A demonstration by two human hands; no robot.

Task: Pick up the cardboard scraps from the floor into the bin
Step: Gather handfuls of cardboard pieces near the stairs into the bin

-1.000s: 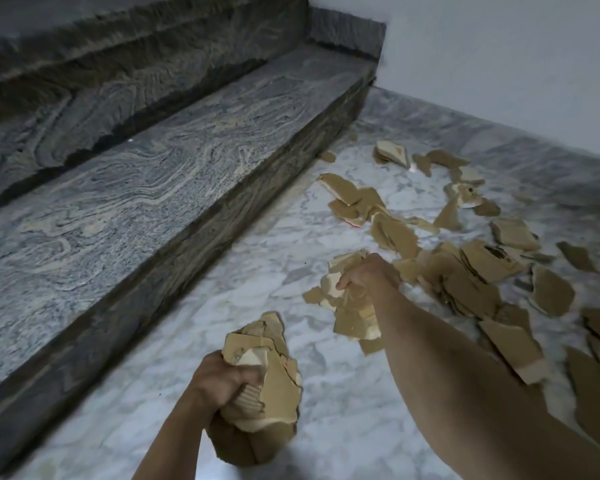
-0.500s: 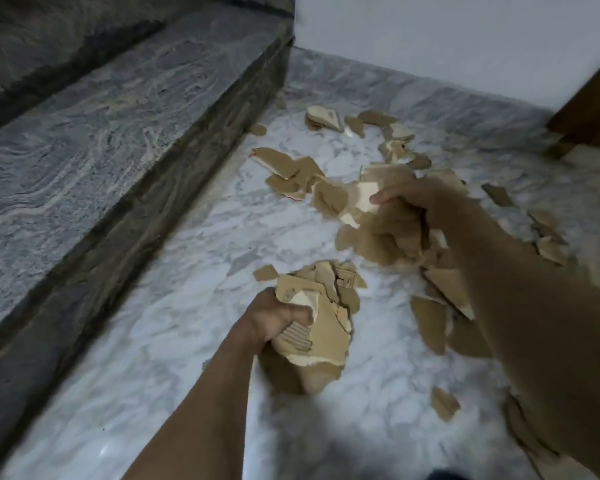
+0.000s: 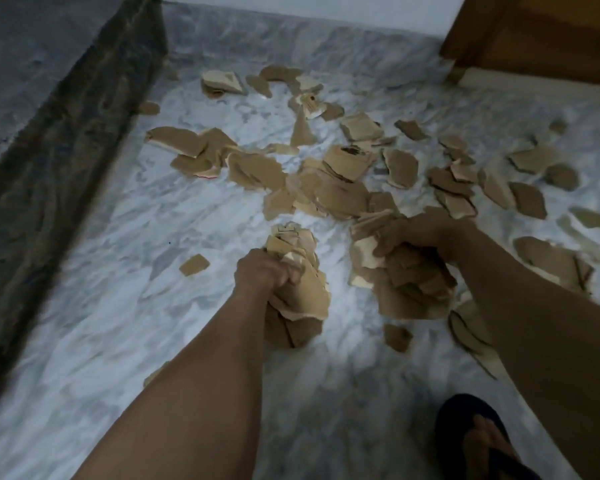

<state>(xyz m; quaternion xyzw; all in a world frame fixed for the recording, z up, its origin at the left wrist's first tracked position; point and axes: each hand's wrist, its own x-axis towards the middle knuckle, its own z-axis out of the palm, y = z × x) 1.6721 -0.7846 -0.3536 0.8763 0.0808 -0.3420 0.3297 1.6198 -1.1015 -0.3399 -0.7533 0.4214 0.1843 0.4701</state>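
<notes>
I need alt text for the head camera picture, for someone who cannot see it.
Each hand, left hand and right hand, grips a bundle of torn cardboard scraps above a marble floor strewn with more. A stone step runs along the left.

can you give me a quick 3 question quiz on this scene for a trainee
1. True or false: both hands hold bundles of cardboard scraps.
2. Which lies nearest the left hand? A) small lone scrap B) wooden furniture leg C) sandalled foot
3. Fill in: no ____ shows in this view to receive the scraps.

Key: 1 true, the right hand also grips a bundle; 2 A; 3 bin.
</notes>
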